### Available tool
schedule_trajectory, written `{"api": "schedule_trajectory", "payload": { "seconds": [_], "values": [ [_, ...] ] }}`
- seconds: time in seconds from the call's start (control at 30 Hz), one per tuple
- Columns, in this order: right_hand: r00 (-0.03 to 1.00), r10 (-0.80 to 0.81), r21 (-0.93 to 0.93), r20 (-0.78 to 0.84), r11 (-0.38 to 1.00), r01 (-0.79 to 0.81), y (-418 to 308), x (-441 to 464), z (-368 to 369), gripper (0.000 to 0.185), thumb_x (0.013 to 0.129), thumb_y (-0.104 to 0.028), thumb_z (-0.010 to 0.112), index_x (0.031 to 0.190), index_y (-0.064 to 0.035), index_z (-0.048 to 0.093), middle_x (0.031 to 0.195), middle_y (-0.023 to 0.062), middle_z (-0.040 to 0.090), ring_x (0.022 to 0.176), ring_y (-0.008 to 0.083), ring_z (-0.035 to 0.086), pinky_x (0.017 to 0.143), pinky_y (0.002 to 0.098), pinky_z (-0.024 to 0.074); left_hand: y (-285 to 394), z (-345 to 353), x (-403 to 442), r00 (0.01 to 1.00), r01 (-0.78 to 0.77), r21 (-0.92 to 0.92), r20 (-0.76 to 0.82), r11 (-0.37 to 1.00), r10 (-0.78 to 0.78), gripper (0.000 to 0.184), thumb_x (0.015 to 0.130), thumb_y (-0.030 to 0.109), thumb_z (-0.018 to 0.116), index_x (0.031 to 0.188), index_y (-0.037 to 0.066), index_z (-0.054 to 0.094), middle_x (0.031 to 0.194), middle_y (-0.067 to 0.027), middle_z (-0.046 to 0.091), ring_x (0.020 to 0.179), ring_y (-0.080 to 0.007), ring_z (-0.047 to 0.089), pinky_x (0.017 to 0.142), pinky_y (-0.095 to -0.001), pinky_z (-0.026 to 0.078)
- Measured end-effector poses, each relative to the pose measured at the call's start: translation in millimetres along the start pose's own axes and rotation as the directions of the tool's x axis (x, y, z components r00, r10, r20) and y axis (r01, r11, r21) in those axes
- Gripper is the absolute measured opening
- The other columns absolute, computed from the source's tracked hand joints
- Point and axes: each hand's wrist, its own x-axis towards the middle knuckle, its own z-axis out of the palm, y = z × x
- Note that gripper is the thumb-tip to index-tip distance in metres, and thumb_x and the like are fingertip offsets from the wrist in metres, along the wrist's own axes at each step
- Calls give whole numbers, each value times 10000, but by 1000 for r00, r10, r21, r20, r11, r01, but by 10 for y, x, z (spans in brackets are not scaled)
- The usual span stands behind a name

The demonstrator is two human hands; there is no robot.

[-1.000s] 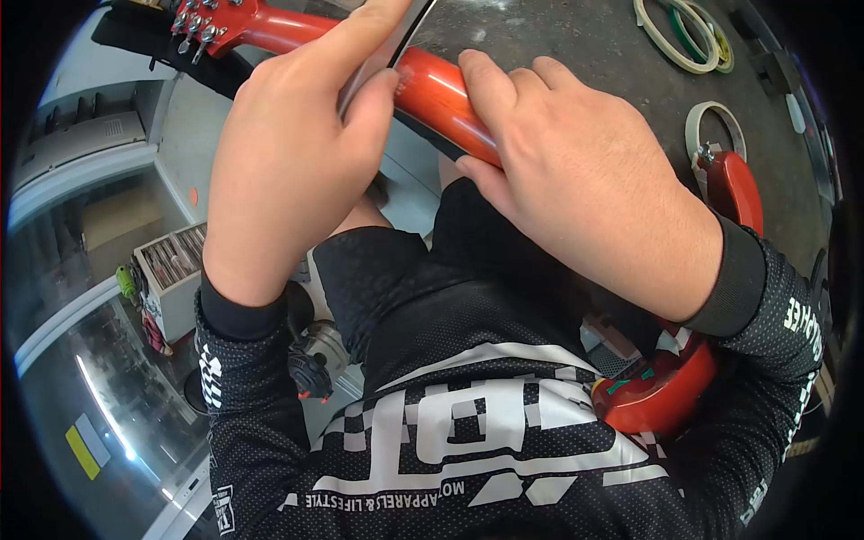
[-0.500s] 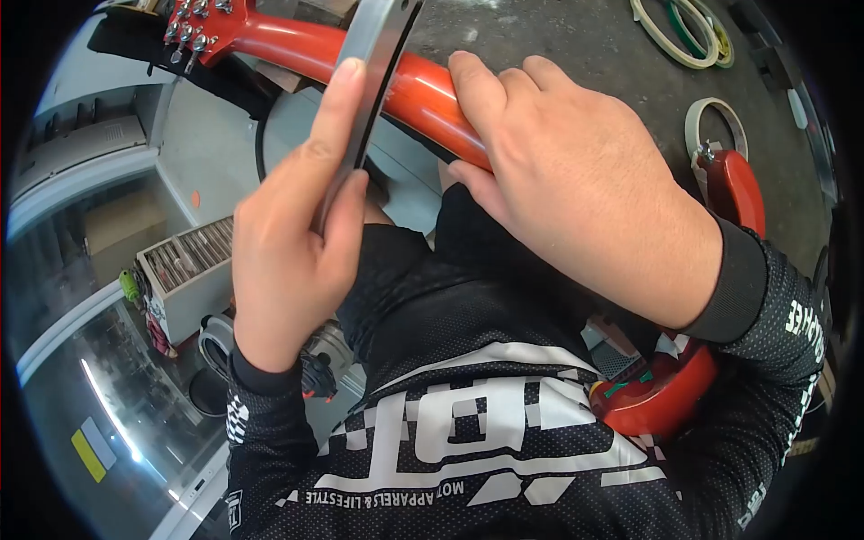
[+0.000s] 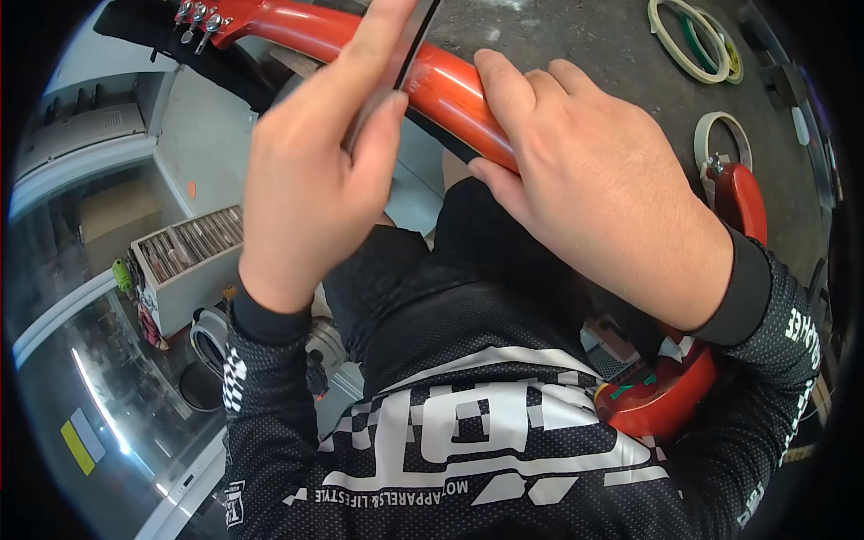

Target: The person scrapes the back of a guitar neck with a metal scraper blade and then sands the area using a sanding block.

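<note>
A red guitar neck (image 3: pixel 459 90) slants across the upper view, its headstock (image 3: pixel 216 22) with metal tuners at the upper left. My right hand (image 3: pixel 603 180) is wrapped round the neck, thumb on the near side and fingers over the far side. My left hand (image 3: pixel 310 171) grips a straight metal bar (image 3: pixel 416 45) with a dark edge, the index finger stretched along it. This bar crosses the neck; whether it touches the fretboard is hidden. The red guitar body (image 3: pixel 661 396) lies under my right arm, with one horn (image 3: pixel 742 202) showing beyond the wrist.
Rolls of tape (image 3: pixel 688 40) lie on the dark work surface (image 3: pixel 576 27) at the upper right, and another roll (image 3: pixel 720 135) sits by the horn. To the left stands a white box (image 3: pixel 193 292) of flat items, beside a glass-fronted cabinet (image 3: pixel 99 387).
My left hand and the bar have moved up and slightly right, away from my body. My right hand and the neck have shifted slightly right in the view.
</note>
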Motion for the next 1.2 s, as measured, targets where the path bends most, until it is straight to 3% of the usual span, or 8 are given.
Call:
{"api": "schedule_trajectory", "payload": {
  "seconds": [0.23, 0.47, 0.63, 0.8, 0.97, 1.0, 1.07, 1.2],
  "values": [
    [999, 23, 19, 41, 1000, -24, 0, 17, -14, 734, 944, -289, 881, 1496, 59, 545, 1103, 163, 761, 1062, 293, 744, 838, 376, 674, -27, 21, -102, 998, -47, 31, 43, 998, 46, 774, 990, -89, 658, 1733, -3, 459, 1682, -254, 596, 1525, -320, 629, 1246, -396, 467],
    [998, 47, 31, 50, 998, -48, 21, 11, -9, 725, 945, -285, 881, 1490, 55, 546, 1109, 165, 759, 1080, 301, 741, 846, 373, 671, -191, 174, -336, 977, -176, 54, -112, 983, 181, 790, 958, -83, 681, 1708, 132, 558, 1209, -186, 796, 829, -302, 730, 817, -391, 597],
    [999, 19, -1, 45, 1000, -19, -6, 15, -35, 719, 948, -287, 881, 1484, 57, 548, 1102, 165, 759, 1083, 297, 742, 839, 370, 675, 14, -9, 13, 997, -30, 28, 76, 999, 28, 759, 980, -90, 673, 1712, -19, 487, 1633, -236, 651, 1454, -303, 693, 1201, -373, 500],
    [997, 38, 32, 74, 999, -41, 7, 19, -30, 720, 951, -286, 878, 1488, 58, 544, 1099, 167, 757, 1083, 303, 741, 836, 383, 679, 72, -139, -238, 992, 12, 61, 125, 998, -19, 768, 973, -101, 659, 1714, 41, 516, 1637, -234, 646, 1487, -322, 668, 1229, -386, 476],
    [999, 24, 29, 23, 999, -25, -24, 24, -24, 735, 963, -303, 865, 1511, 59, 536, 1090, 165, 755, 1079, 319, 737, 878, 389, 664, 169, -165, 337, 983, 11, 164, 177, 986, -40, 698, 1004, -58, 648, 1690, 21, 545, 1496, -185, 745, 1123, -269, 793, 1023, -370, 593],
    [1000, 14, 18, 8, 1000, -14, -12, 24, -33, 741, 966, -308, 862, 1518, 61, 532, 1084, 164, 755, 1077, 321, 737, 885, 392, 660, 112, -174, 419, 986, -84, 110, 154, 990, 67, 664, 1066, 11, 609, 1722, 59, 517, 1468, -189, 742, 857, -198, 716, 856, -324, 588],
    [997, 32, 57, 71, 998, -36, 8, 34, -77, 741, 970, -308, 860, 1539, 35, 532, 1133, 168, 747, 1077, 329, 735, 872, 398, 650, 15, -235, 365, 997, -47, -211, -75, 976, 32, 772, 1007, 24, 681, 1735, -35, 431, 1622, -227, 619, 1239, -234, 668, 1075, -361, 538],
    [954, 18, 127, -299, 992, 21, 49, 220, -302, 725, 973, -309, 855, 1567, -35, 543, 1248, 176, 716, 1069, 373, 722, 857, 434, 626, 101, -456, 99, 949, -107, -775, -266, 623, -169, 601, 1158, 105, 511, 1753, 137, 434, 1204, -215, 729, 689, -161, 614, 615, -258, 519]
  ]
}}
